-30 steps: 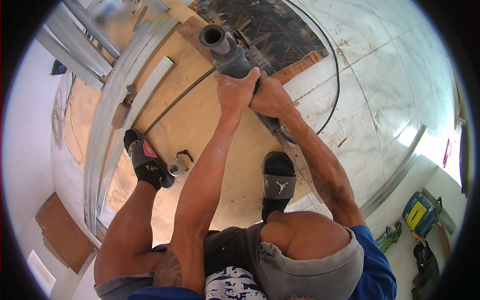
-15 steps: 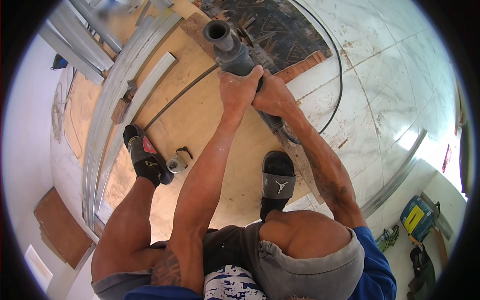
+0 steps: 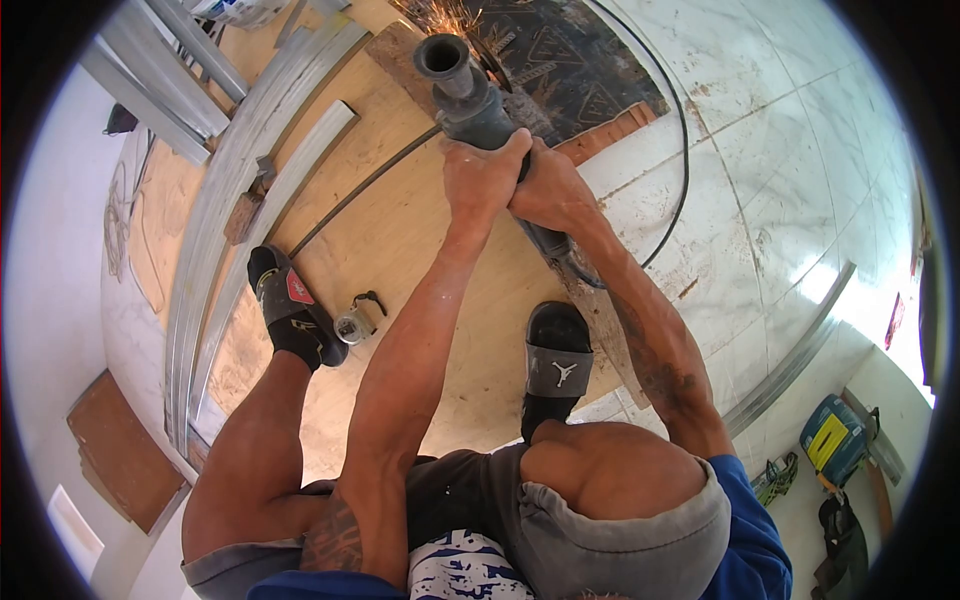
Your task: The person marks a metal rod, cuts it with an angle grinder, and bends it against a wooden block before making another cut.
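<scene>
Both hands are wrapped round a dark angle grinder [image 3: 470, 105], at the top centre of the head view. My left hand [image 3: 483, 180] grips its body just behind the round dark side opening. Close against it on the right, my right hand [image 3: 553, 188] is closed round the rear part of the tool. Orange sparks [image 3: 440, 15] spray up beyond the grinder's head, by the partly hidden disc. What the disc touches is hidden behind the tool. A dark, scuffed board [image 3: 590, 70] with rebar pieces lies beside the disc.
Long metal channels [image 3: 240, 130] lie along the left of the plywood sheet [image 3: 400, 260]. A tape measure [image 3: 355, 322] rests between my sandalled feet. The black cable [image 3: 684, 150] curves over the tiled floor. Another metal strip [image 3: 800, 345] and a blue-green bag [image 3: 836, 438] are at the right.
Orange sparks now fly from the grinder's disc, where none showed before. The tool and both hands have shifted very slightly right in view, with the grip unchanged.
</scene>
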`<state>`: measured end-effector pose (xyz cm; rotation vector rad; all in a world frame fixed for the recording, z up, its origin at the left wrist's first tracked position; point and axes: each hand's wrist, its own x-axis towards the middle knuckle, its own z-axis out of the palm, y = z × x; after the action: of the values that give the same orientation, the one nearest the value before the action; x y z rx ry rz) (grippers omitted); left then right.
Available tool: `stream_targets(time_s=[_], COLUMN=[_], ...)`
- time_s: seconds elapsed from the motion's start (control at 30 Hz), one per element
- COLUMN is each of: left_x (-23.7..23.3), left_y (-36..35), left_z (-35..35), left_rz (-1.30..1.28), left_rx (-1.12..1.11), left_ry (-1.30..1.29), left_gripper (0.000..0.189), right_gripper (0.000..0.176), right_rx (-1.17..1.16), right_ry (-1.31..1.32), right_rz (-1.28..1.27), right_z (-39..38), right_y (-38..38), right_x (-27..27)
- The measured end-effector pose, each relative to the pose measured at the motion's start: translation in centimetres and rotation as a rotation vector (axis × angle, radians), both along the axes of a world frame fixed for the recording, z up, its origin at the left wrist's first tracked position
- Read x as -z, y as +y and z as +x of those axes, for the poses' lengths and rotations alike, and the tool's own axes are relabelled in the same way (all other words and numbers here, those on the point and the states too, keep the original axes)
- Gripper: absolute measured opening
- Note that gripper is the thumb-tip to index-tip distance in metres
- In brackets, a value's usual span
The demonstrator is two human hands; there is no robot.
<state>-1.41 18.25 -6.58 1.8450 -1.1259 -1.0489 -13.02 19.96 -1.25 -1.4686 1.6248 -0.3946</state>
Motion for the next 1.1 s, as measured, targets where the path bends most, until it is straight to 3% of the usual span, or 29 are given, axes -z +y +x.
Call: stream_targets(time_s=[0.37,0.43,0.5,0.73,0.83,0.9,1.1], left_x=[-2.0,-1.9,-1.9,-2.0,-1.9,-1.0,-1.1], left_y=[0.2,0.1,0.0,-0.1,0.0,0.1,0.2], left_z=[-0.1,0.1,0.2,0.2,-0.1,-0.2,-0.2], left_rz=[-0.011,0.004,0.025,0.055,0.022,-0.014,-0.012], left_rx=[0.043,0.035,0.039,0.034,0.022,0.008,0.001], left_ry=[0.079,0.116,0.136,0.098,0.03,-0.02,-0.06], left_gripper=[0.027,0.061,0.08,0.081,0.046,0.033,0.034], right_gripper=[0.066,0.064,0.061,0.064,0.065,0.066,0.065], right_rx=[0.019,0.025,0.03,0.024,0.016,0.009,0.013], right_ry=[-0.054,-0.056,-0.043,-0.055,-0.045,-0.06,-0.04], right_rz=[-0.001,0.017,0.052,-0.009,-0.005,-0.014,0.008], right_z=[0.0,0.0,-0.1,0.0,0.0,0.0,0.0], right_y=[0.0,0.0,0.0,0.0,0.0,0.0,0.1], right_x=[0.5,0.5,0.6,0.7,0.9,0.6,0.8])
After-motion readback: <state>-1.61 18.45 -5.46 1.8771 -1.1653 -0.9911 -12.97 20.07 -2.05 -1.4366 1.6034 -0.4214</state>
